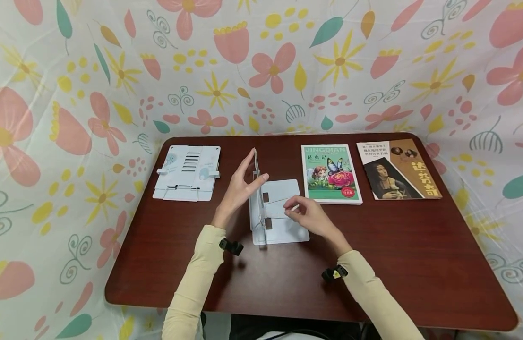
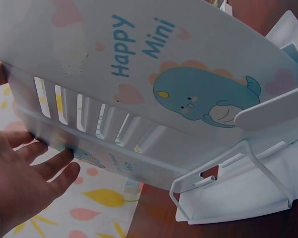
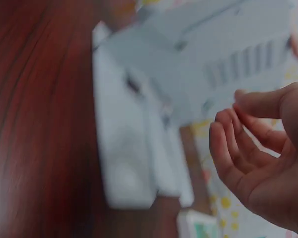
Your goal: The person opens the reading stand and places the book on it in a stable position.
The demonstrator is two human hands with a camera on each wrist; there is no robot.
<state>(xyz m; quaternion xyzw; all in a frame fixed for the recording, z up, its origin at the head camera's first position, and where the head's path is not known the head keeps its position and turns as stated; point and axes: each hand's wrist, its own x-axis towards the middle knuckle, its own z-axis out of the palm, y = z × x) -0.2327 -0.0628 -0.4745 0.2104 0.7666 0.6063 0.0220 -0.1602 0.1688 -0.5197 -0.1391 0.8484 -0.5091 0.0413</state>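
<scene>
A white book stand [image 1: 287,231] with blue cartoon dinosaur prints stands on the table, its base flat and its slotted panel [image 2: 134,44] raised nearly upright. My left hand [image 1: 240,189] holds the panel near its upper end, the thumb on one face and the fingers on the other. A bent wire holder [image 2: 243,153] sticks out near the panel's lower edge. My right hand [image 1: 310,215] hovers just over the right part of the base, fingers loosely curled, thumb close to the index fingertip, with nothing visible between them.
A second white book stand [image 1: 186,172] lies folded flat at the left. Right of the raised stand lies a green insect book [image 1: 331,174], and beyond it a brown and white book [image 1: 401,170]. A floral cloth [image 1: 270,104] hangs behind the brown table [image 1: 287,293].
</scene>
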